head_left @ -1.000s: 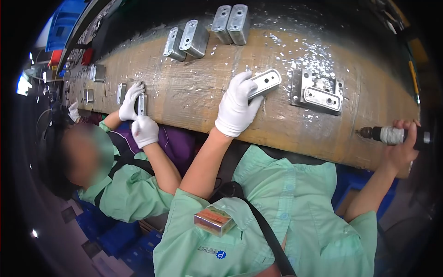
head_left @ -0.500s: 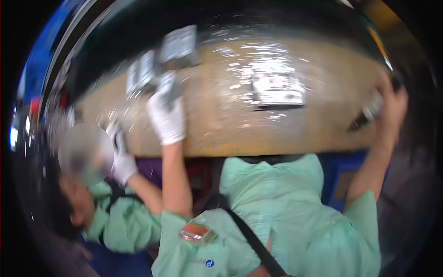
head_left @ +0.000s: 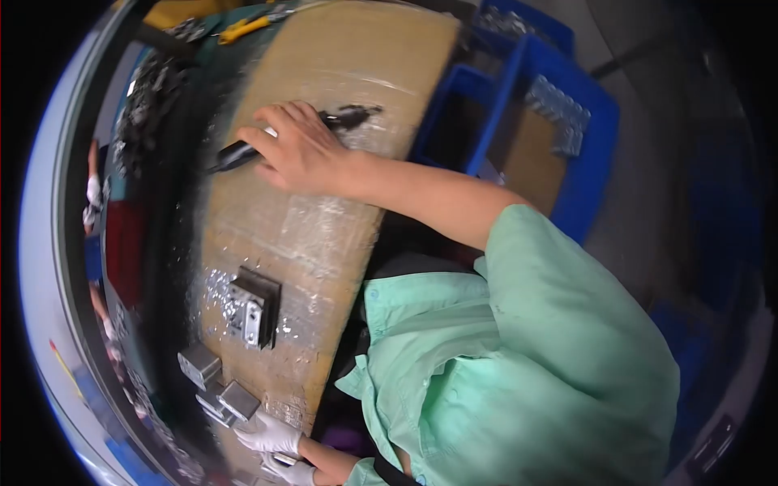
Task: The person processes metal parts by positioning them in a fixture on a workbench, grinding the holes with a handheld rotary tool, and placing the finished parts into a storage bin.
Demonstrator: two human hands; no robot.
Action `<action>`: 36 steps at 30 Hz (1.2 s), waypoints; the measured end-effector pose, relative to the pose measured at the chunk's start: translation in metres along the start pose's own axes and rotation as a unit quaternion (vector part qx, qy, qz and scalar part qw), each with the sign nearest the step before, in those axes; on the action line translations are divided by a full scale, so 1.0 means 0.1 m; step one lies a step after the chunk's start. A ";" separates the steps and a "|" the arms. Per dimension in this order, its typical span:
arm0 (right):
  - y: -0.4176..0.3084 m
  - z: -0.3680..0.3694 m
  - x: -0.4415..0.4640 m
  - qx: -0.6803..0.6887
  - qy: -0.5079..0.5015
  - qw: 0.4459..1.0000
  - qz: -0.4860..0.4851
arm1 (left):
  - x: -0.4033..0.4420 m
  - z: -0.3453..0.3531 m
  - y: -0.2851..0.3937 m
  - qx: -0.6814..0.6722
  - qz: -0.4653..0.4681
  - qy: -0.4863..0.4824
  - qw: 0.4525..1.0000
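Observation:
My right hand (head_left: 300, 150), bare, is wrapped round a dark power tool (head_left: 237, 155) above the bench; its dark tip points toward the bench's right edge. At the bottom, my left hand (head_left: 271, 433), in a white glove, has its fingers at the lower end of a metal block (head_left: 240, 399); its grip is partly hidden. More metal blocks (head_left: 199, 364) stand just beyond it. Between my hands, a metal fixture (head_left: 267, 296) lies on the bench with a metal part (head_left: 252, 321) on it, amid shiny chips.
A co-worker's gloved hand (head_left: 288, 468) is close below my left hand. Blue bins (head_left: 596, 166), one holding metal parts (head_left: 559, 109), stand right of the bench (head_left: 348, 53). A yellow-handled tool (head_left: 243, 29) lies at the top left.
The view has swung to the right, bringing the blue bins into sight. My left hand has carried its block over to the other blocks. My right hand still holds the tool, now further over the bench.

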State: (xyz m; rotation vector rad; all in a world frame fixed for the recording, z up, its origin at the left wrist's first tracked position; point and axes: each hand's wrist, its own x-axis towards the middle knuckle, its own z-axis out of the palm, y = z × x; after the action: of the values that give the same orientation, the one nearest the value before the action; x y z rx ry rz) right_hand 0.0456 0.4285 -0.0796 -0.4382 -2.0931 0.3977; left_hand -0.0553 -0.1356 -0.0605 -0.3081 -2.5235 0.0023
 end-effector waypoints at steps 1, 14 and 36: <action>0.03 -0.25 -0.12 0.073 0.058 0.996 0.007 | -0.03 -0.04 0.10 0.001 0.024 0.002 1.000; 3.23 -2.04 -4.30 -0.318 0.257 0.591 0.696 | -0.69 0.00 0.95 -0.116 -0.002 -0.163 0.980; 3.73 -2.00 -4.62 -0.471 0.183 0.564 0.653 | -0.55 0.12 0.49 0.096 0.077 -0.262 0.957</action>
State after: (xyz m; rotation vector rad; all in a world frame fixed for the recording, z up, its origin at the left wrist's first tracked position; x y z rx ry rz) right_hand 0.5060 0.5703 -0.4796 -2.4935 -0.9772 -0.1080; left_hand -0.0072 -0.0996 -0.1048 -0.4747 -2.9821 0.4427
